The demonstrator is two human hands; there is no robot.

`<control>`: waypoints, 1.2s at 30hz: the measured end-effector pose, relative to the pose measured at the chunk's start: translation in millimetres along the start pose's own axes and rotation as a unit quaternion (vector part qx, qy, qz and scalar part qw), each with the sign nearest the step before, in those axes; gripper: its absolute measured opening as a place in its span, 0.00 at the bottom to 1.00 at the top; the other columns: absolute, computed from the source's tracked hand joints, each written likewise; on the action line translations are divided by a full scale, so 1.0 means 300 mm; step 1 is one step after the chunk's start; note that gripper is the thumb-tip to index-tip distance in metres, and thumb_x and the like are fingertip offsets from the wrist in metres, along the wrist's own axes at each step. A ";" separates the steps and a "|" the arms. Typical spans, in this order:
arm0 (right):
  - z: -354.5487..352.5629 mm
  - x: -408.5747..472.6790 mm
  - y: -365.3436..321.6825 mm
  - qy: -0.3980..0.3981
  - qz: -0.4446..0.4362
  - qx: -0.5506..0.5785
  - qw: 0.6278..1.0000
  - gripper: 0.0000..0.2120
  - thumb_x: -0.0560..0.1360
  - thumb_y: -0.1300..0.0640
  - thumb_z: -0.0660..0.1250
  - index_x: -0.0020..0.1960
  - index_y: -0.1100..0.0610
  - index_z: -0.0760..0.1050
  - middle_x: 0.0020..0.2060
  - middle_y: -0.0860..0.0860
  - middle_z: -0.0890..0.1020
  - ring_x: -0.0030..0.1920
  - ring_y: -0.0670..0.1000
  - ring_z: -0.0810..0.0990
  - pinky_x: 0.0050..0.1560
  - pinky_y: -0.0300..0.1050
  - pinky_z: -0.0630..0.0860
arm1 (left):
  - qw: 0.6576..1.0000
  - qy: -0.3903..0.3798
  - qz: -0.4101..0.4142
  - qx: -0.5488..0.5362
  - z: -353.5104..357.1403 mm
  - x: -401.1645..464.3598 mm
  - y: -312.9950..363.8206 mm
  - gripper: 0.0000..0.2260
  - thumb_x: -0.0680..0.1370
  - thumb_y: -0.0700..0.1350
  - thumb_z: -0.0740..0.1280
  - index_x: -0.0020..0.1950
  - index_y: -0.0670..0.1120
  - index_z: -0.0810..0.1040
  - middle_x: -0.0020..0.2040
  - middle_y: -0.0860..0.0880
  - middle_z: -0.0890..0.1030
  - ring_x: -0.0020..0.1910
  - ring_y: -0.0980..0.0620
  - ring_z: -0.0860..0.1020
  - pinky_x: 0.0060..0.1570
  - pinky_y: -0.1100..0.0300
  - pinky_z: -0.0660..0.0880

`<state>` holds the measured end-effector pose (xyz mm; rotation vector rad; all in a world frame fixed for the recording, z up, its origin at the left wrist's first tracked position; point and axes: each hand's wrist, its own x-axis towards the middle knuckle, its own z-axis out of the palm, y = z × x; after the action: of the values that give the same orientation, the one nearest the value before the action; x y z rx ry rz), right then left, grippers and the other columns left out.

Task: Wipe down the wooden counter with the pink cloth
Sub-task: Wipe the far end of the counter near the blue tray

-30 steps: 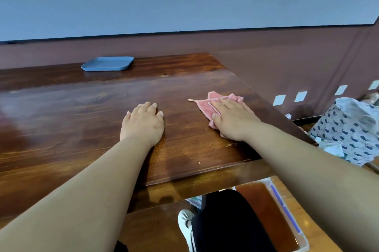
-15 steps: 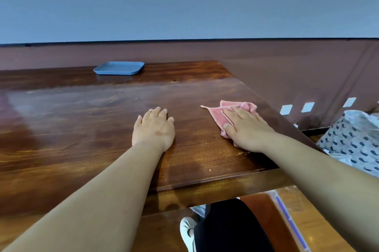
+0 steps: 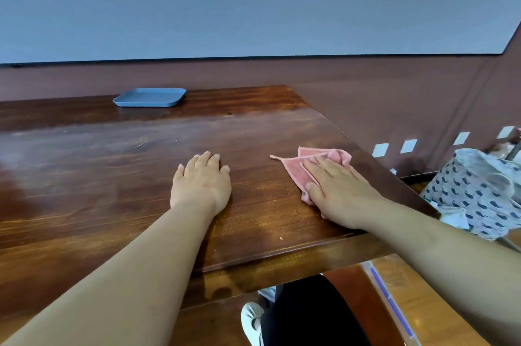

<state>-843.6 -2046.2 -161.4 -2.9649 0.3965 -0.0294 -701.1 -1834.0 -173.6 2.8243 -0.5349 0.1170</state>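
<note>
While blue tray [image 3: 150, 97] sits far back on wooden counter [image 3: 84, 176], left hand [image 3: 200, 182] is laid flat, holding nothing; right hand [image 3: 338, 190], fingers straight, is pressed on pink cloth [image 3: 298, 169] near counter's right edge; wiping judged underway; sweep toward unwiped left stretch called for.

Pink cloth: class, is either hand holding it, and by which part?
Neither grips it. The right hand lies flat, pressing the pink cloth at its near right part onto the wooden counter. The left hand rests flat on bare wood.

Counter [image 3: 112, 176] glossy varnished wood; cloth [image 3: 298, 169] soft pink fabric.
</note>
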 end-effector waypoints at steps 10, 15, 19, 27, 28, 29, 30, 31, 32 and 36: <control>-0.028 0.077 0.036 -0.004 0.051 -0.005 0.999 0.27 0.83 0.46 0.47 0.81 0.49 0.54 0.80 0.50 0.56 0.79 0.52 0.51 0.77 0.54 0.52 | 1.000 -0.002 -0.003 0.009 -0.002 0.002 -0.001 0.24 0.83 0.55 0.46 0.79 0.51 0.56 0.79 0.52 0.54 0.78 0.52 0.49 0.76 0.50 0.45; -0.022 0.042 0.103 0.023 0.030 0.001 0.999 0.25 0.82 0.48 0.49 0.78 0.48 0.61 0.78 0.50 0.62 0.77 0.54 0.57 0.75 0.52 0.57 | 1.000 0.001 -0.006 0.017 0.003 0.009 -0.002 0.24 0.83 0.55 0.45 0.79 0.52 0.56 0.79 0.53 0.54 0.78 0.52 0.50 0.75 0.50 0.45; -0.057 0.126 0.079 0.031 0.109 -0.016 0.993 0.23 0.82 0.48 0.50 0.76 0.49 0.62 0.76 0.50 0.64 0.74 0.56 0.59 0.73 0.54 0.59 | 1.000 0.010 0.003 0.018 0.001 0.007 0.001 0.24 0.83 0.55 0.46 0.78 0.51 0.58 0.79 0.52 0.56 0.78 0.51 0.51 0.75 0.50 0.46; -0.011 -0.033 0.151 0.059 0.062 0.009 0.996 0.26 0.79 0.47 0.49 0.76 0.48 0.63 0.77 0.48 0.64 0.76 0.52 0.57 0.74 0.54 0.56 | 0.999 0.016 0.007 0.032 0.008 0.012 -0.006 0.24 0.83 0.56 0.47 0.78 0.51 0.59 0.79 0.52 0.56 0.77 0.51 0.53 0.75 0.50 0.48; -0.024 0.002 0.159 0.052 0.081 0.007 0.995 0.24 0.80 0.49 0.52 0.75 0.48 0.63 0.76 0.48 0.64 0.76 0.53 0.58 0.74 0.54 0.56 | 0.999 0.013 0.007 0.031 0.005 0.011 -0.004 0.24 0.83 0.56 0.47 0.78 0.51 0.59 0.79 0.52 0.56 0.77 0.51 0.53 0.75 0.50 0.48; -0.037 0.031 0.161 0.048 0.100 0.007 0.994 0.22 0.81 0.50 0.54 0.75 0.48 0.64 0.76 0.49 0.65 0.75 0.54 0.58 0.74 0.55 0.56 | 0.999 0.012 0.007 0.029 0.004 0.007 -0.003 0.24 0.83 0.56 0.47 0.78 0.51 0.59 0.79 0.52 0.56 0.77 0.51 0.53 0.75 0.50 0.48; -0.050 0.055 0.159 0.047 0.114 0.006 0.992 0.22 0.81 0.51 0.54 0.74 0.48 0.64 0.75 0.49 0.66 0.75 0.54 0.58 0.74 0.55 0.56 | 1.000 0.013 0.006 0.027 0.002 0.005 0.000 0.24 0.83 0.56 0.47 0.78 0.51 0.59 0.79 0.52 0.56 0.77 0.51 0.53 0.75 0.50 0.48; -0.056 0.070 0.158 0.048 0.121 0.009 0.991 0.21 0.82 0.50 0.54 0.75 0.49 0.64 0.75 0.50 0.65 0.75 0.55 0.58 0.74 0.55 0.56 | 1.000 0.014 0.005 0.025 -0.001 0.005 0.002 0.24 0.83 0.55 0.47 0.78 0.51 0.59 0.79 0.52 0.56 0.77 0.50 0.53 0.75 0.50 0.48; -0.057 0.065 0.157 0.049 0.126 0.015 0.991 0.22 0.82 0.50 0.52 0.75 0.49 0.63 0.76 0.50 0.65 0.76 0.55 0.57 0.75 0.56 0.56 | 1.000 0.014 0.005 0.024 -0.004 0.006 0.002 0.24 0.83 0.55 0.47 0.78 0.51 0.59 0.79 0.51 0.57 0.77 0.50 0.53 0.75 0.50 0.48; 0.011 -0.061 0.166 0.104 0.117 0.005 0.988 0.24 0.80 0.46 0.47 0.74 0.49 0.64 0.75 0.50 0.65 0.75 0.55 0.59 0.73 0.57 0.57 | 0.999 0.017 0.009 0.026 0.003 0.007 -0.003 0.24 0.83 0.56 0.48 0.78 0.51 0.60 0.79 0.51 0.57 0.77 0.49 0.54 0.75 0.49 0.49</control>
<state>-874.3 -2088.4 -172.1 -2.8924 0.7653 -0.3146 -698.8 -1834.2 -174.4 2.8637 -0.5563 0.1841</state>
